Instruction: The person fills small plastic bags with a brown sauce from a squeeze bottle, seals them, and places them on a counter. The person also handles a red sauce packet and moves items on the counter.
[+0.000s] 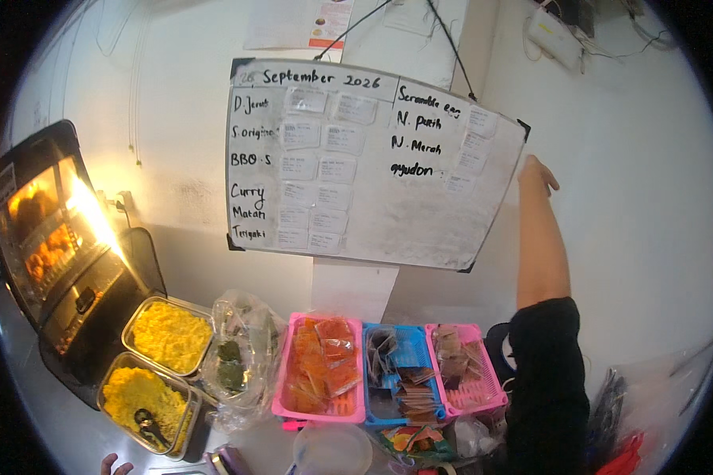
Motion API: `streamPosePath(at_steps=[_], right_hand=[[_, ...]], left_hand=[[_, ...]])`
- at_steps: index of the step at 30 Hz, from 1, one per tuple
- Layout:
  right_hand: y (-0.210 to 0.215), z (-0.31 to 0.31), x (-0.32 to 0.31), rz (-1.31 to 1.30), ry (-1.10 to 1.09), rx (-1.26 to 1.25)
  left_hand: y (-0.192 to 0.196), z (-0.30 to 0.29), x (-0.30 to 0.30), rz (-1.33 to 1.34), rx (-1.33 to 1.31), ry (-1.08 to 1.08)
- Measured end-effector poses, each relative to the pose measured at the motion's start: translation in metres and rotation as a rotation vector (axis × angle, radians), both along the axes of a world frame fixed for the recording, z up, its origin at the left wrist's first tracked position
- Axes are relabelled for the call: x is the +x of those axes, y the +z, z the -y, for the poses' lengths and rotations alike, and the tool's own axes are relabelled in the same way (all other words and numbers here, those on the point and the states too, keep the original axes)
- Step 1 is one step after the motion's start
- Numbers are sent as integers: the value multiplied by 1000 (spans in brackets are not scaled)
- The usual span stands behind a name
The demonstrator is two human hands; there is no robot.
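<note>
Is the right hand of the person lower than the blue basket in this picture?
No, the right hand is raised at the right side of the whiteboard, above the blue basket.

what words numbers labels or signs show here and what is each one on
I won't copy wording, only place it.
White rectangular whiteboard with black corners: handwritten heading and two columns in black, mostly legible.
Small white rectangular stickers on it: print too small to read.
Red and white paper sheet above: too small.
White label on black lit food warmer: blurred.
Green plastic packet: any print too small.
</note>
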State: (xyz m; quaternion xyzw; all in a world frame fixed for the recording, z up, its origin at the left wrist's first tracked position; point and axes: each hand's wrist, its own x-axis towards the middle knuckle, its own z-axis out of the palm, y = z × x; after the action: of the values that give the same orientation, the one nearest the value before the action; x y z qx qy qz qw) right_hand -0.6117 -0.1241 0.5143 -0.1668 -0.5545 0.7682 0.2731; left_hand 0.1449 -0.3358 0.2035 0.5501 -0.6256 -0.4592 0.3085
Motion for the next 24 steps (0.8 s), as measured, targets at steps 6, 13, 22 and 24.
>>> streamPosePath(at_steps=[6, 13, 22, 24], right_hand=[[29, -87, 10, -183, -24, 229], [28, -143, 262, -583, 533, 799], [-159, -178, 563, -788, 1022, 861], [-191, -192, 582, -739, 956, 963]], left_hand=[[29, 1, 26, -281, -162, 128], [92, -59, -84, -805, -377, -252], [100, -210, -118, -1010, -247, -868], [89, -240, -114, -958, -332, -1033]])
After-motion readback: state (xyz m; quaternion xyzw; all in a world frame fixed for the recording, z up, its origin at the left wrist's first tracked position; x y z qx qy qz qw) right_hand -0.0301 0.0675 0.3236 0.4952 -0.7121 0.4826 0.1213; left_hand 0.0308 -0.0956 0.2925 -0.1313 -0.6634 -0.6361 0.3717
